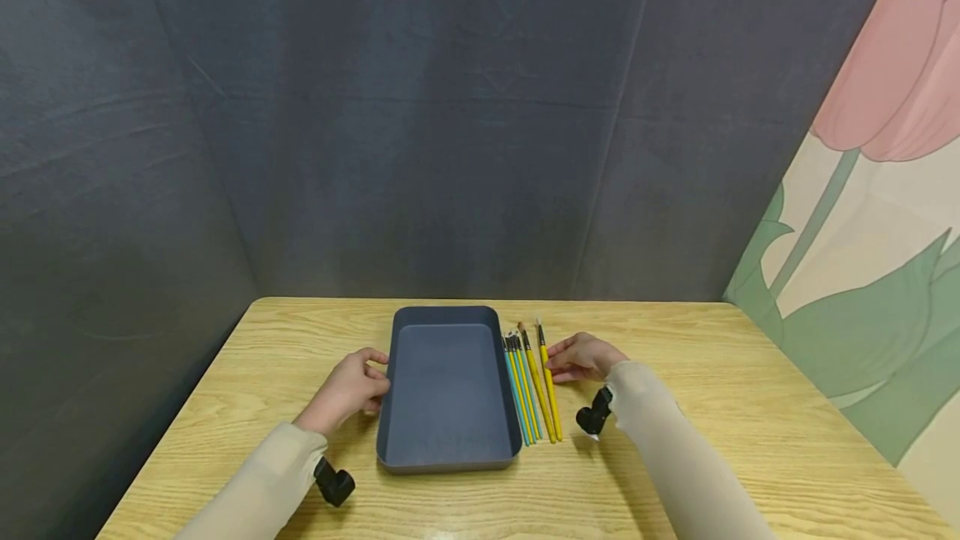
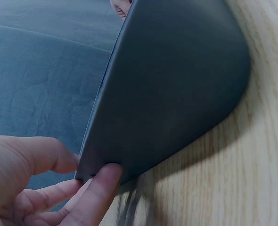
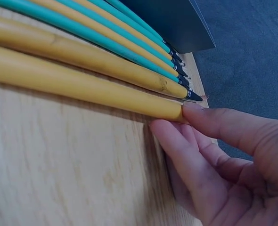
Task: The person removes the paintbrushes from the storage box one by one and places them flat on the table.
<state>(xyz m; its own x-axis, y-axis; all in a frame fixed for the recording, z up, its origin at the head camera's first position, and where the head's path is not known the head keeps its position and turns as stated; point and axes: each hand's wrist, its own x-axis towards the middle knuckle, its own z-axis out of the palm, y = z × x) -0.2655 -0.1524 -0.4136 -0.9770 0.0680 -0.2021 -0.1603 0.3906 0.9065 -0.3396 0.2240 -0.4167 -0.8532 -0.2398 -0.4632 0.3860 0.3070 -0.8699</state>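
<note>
A dark grey rectangular tray (image 1: 450,390) stands on the table. My left hand (image 1: 352,386) is at its left side; in the left wrist view, fingertips touch the outer wall (image 2: 172,70) near the rim. On the tray's right lie several slim paintbrushes (image 1: 522,390) with teal and yellow handles, beside a thicker yellow paintbrush (image 1: 540,394). The outermost yellow paintbrush (image 1: 550,390) is pinched near its bristle end by the thumb and fingers of my right hand (image 1: 581,357). Those fingers hide its tip in the right wrist view, where its handle (image 3: 82,87) runs left.
The table (image 1: 675,407) has a light wood grain. Dark cloth (image 1: 450,123) hangs behind it and along the left. A wall painted with a tulip (image 1: 885,82) rises at the right. A small black camera (image 1: 595,412) is strapped to the right wrist.
</note>
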